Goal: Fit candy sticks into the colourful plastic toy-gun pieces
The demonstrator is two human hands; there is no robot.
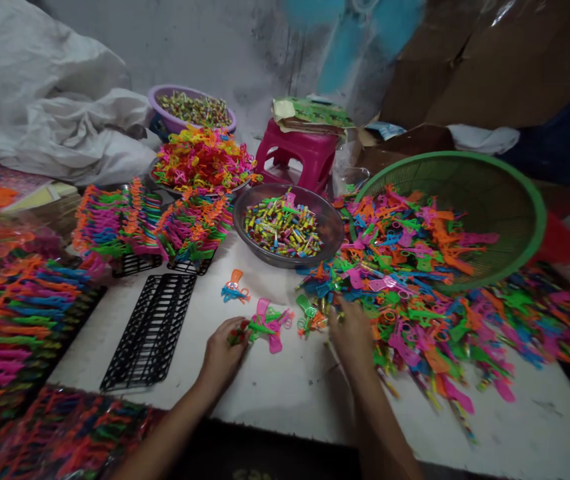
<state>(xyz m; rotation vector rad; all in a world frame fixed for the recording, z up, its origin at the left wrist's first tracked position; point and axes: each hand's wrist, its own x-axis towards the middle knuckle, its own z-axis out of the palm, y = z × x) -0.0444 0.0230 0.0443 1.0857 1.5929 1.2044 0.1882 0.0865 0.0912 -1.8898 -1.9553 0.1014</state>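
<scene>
My left hand (222,353) is closed around the stick ends of a small bunch of bright plastic toys (269,327), pink, green and orange, held just over the white table. To its right, my right hand (353,337) reaches into the near edge of a big heap of similar toys (405,340). Its fingers are curled and slightly blurred; what lies between them I cannot make out. A green and orange toy (307,313) lies between the two hands. Beyond the left hand rest an orange and a blue toy (235,287).
An empty black rack (149,333) lies left of my hands; filled racks (9,333) stand further left. Behind are a metal bowl of small striped pieces (285,230), a purple basin (155,100) and a pink stool (297,150). A tipped green basket (537,227) spills toys at right.
</scene>
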